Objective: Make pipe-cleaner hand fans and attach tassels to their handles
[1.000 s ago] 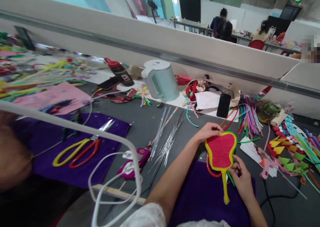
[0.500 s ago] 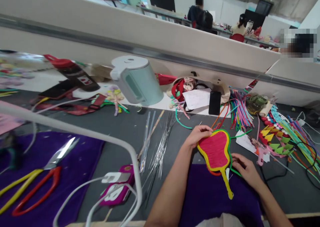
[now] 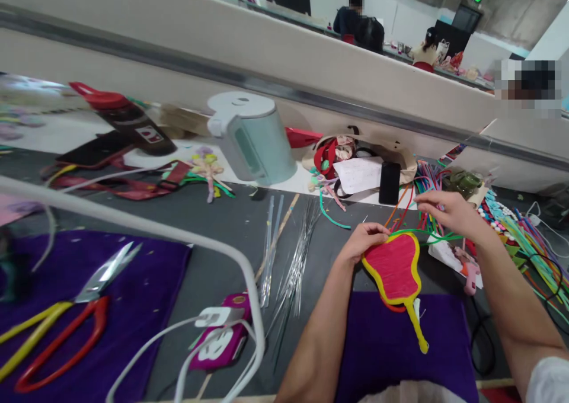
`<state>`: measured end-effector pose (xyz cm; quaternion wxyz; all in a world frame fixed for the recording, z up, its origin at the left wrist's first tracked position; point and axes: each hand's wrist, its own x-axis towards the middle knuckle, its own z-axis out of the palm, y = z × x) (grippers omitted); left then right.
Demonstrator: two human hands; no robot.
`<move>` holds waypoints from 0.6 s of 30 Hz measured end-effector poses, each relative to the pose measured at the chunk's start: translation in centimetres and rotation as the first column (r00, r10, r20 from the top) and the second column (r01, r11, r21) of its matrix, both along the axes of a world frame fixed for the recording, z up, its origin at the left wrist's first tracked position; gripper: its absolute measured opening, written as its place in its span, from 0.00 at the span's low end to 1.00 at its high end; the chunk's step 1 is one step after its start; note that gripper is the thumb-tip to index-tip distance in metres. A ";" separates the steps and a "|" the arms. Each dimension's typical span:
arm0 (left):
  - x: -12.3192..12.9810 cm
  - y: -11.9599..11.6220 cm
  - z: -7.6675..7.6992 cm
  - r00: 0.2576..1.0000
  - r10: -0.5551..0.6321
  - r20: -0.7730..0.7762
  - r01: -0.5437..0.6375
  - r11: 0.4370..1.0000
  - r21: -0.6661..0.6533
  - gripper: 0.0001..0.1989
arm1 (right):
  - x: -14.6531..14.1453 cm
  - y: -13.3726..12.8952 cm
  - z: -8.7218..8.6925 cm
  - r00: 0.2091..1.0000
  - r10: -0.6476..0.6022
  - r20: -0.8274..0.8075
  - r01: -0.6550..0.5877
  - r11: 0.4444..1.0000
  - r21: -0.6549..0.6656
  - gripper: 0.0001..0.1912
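My left hand point(image 3: 368, 241) is closed on the upper left edge of a red hand fan point(image 3: 395, 266) with a yellow rim and handle. A green pipe cleaner point(image 3: 438, 236) starts by those fingertips and extends right past the fan's top. My right hand point(image 3: 451, 212) is raised above that pipe cleaner, near the bundle of coloured pipe cleaners point(image 3: 427, 181). Its fingers look apart, and I see nothing held in them. The fan's handle hangs over a purple cloth point(image 3: 377, 349), and a bit of orange shows behind its lower left edge.
Large scissors point(image 3: 91, 296) lie on another purple cloth at left. A white tube frame point(image 3: 213, 249) crosses in front of a purple cabled device point(image 3: 222, 338). Metal wires point(image 3: 297, 255), a kettle point(image 3: 262, 142), a phone point(image 3: 389, 182) and a pink glue gun point(image 3: 469, 272) stand or lie around.
My right hand has moved up from beside the fan's lower right edge. The green pipe cleaner has left that edge and now points right. My left hand keeps its hold.
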<state>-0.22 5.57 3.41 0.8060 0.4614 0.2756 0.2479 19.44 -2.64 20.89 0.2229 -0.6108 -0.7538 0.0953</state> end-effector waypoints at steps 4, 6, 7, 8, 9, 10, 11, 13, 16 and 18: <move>-0.2 0.0 -0.1 1.000 0.005 0.009 -0.005 1.000 -0.008 0.11 | -1.8 3.7 4.6 0.982 0.069 0.178 -0.079 0.996 0.050 0.12; -0.2 0.1 -0.3 1.000 0.009 0.016 -0.009 1.000 -0.009 0.11 | -3.3 5.4 5.9 0.980 0.073 0.184 -0.089 0.993 0.077 0.11; -0.1 0.1 -0.5 1.000 0.011 0.020 -0.011 1.000 -0.010 0.11 | -4.3 6.3 6.1 0.980 0.081 0.180 -0.098 0.992 0.084 0.11; 0.0 0.1 -0.6 1.000 0.012 0.024 -0.012 1.000 -0.011 0.11 | -5.4 7.3 5.9 0.979 0.095 0.181 -0.111 0.991 0.081 0.10; 0.1 0.2 -0.8 1.000 0.013 0.028 -0.012 1.000 -0.011 0.11 | -6.6 8.3 5.4 0.974 0.114 0.198 -0.130 0.989 0.069 0.10; 0.2 0.2 -1.0 0.999 0.014 0.031 -0.014 1.000 -0.009 0.11 | -7.8 9.4 4.4 0.961 0.147 0.233 -0.158 0.987 0.030 0.09; 0.3 0.2 -1.1 0.999 0.016 0.036 -0.016 1.000 -0.005 0.11 | -9.0 10.5 3.2 0.945 0.176 0.277 -0.176 0.984 -0.025 0.08; 0.5 0.2 -1.4 0.998 0.028 0.051 -0.029 1.000 0.009 0.10 | -11.2 12.6 0.1 0.906 0.257 0.335 -0.195 0.959 -0.206 0.07; 0.7 0.3 -1.6 0.996 0.046 0.078 -0.049 0.998 0.028 0.10 | -13.7 15.3 -4.6 0.914 0.240 0.326 -0.107 0.920 -0.376 0.06; 0.7 0.2 -1.6 0.994 0.047 0.099 -0.051 0.998 0.035 0.11 | -15.0 16.8 -7.1 0.922 0.230 0.312 -0.096 0.915 -0.392 0.06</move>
